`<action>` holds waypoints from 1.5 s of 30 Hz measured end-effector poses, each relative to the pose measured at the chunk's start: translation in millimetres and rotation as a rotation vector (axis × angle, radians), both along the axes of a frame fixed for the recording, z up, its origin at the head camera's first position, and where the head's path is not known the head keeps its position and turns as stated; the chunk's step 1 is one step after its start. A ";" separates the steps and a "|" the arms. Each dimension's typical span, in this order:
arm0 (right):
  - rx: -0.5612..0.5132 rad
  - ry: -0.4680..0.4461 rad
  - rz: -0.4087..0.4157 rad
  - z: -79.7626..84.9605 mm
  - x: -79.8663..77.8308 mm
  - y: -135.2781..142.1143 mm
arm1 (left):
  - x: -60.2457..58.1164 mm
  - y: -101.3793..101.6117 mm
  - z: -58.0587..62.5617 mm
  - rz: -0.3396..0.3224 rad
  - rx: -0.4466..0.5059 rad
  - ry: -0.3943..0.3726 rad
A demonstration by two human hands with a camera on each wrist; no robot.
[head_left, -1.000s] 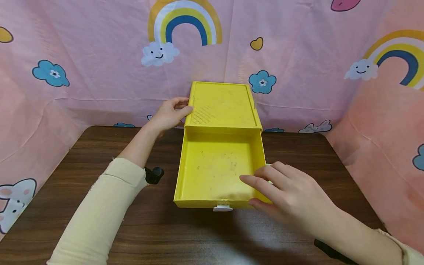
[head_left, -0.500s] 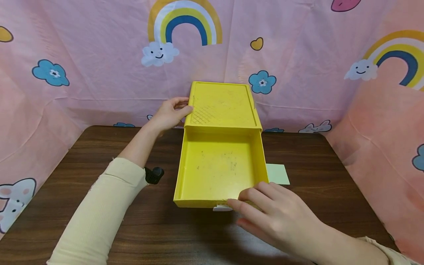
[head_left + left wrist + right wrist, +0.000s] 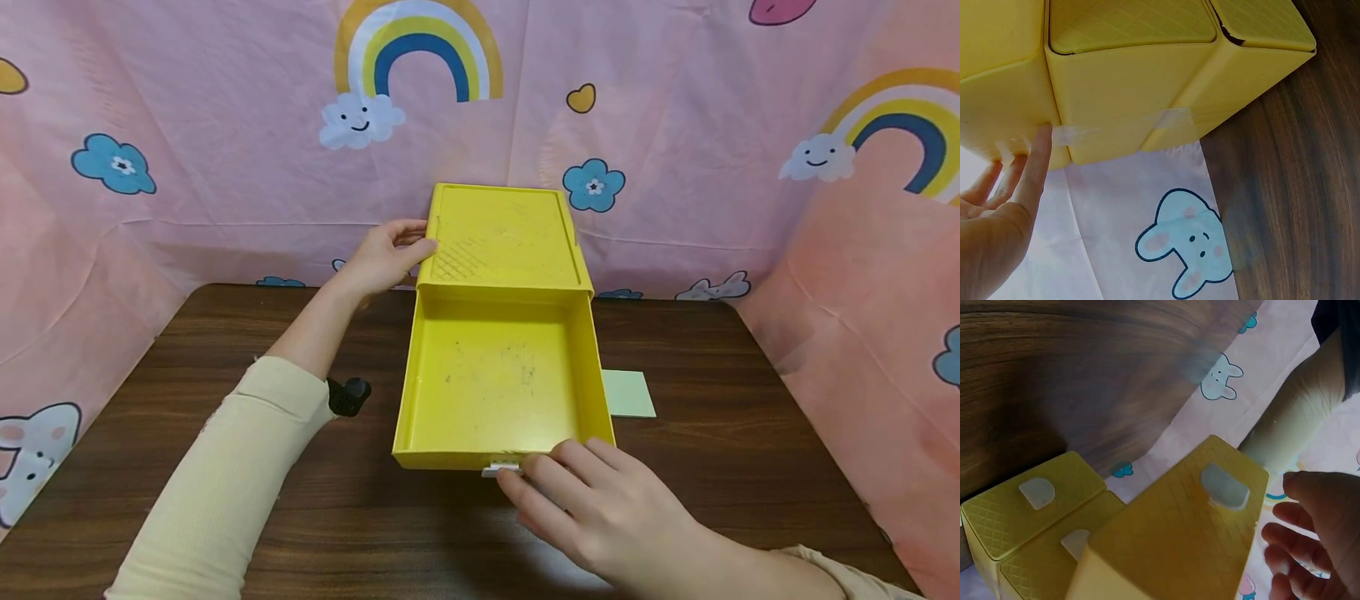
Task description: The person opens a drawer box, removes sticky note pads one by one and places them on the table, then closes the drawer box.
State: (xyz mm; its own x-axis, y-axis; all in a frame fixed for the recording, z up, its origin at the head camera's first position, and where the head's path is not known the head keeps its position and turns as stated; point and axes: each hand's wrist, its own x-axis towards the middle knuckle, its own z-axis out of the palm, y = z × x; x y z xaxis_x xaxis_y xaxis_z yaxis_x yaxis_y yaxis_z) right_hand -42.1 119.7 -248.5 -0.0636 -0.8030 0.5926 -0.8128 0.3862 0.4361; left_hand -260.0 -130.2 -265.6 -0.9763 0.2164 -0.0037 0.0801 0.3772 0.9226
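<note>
A yellow drawer cabinet [image 3: 502,237] stands at the back of the table. Its top drawer [image 3: 487,392] is pulled far out toward me, and dark specks mark the drawer's bare floor. My left hand [image 3: 386,258] rests against the cabinet's left side; in the left wrist view its fairly straight fingers [image 3: 1038,159] touch the yellow wall. Near the drawer's front right corner is my right hand [image 3: 600,500], fingers loosely bent beside the white handle [image 3: 498,470]. In the right wrist view, the right hand [image 3: 1316,537] appears apart from the white handle [image 3: 1225,486].
On the dark wooden table [image 3: 705,467], a pale green square [image 3: 628,393] lies right of the drawer. Two lower drawers with white handles [image 3: 1038,492] are pushed in. Pink patterned cloth [image 3: 262,125] hangs behind and at the sides.
My right hand has moved down and left, from over the drawer's right side to its front near the handle, uncovering the green square. The left hand and drawer have stayed put.
</note>
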 end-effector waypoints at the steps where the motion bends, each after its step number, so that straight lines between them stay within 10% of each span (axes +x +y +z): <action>1: 0.008 0.020 -0.008 -1.2 -0.1 -0.4 | -0.1 0.0 0.0 -0.002 -0.001 0.002; 25: 0.048 0.152 -0.098 -24.0 -5.3 -11.0 | -0.7 1.0 0.5 0.001 0.005 0.013; 45: 0.002 0.070 -0.175 -27.9 -1.4 -18.3 | -2.0 0.3 -2.1 0.005 0.018 -0.010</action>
State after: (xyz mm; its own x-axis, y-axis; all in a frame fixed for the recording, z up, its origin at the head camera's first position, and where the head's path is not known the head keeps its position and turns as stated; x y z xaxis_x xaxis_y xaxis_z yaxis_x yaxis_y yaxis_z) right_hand -43.5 101.4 -276.3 -0.1609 -0.7846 0.5988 -0.7011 0.5179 0.4901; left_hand -262.0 -129.8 -267.8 -0.9772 0.2120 -0.0098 0.0689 0.3610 0.9300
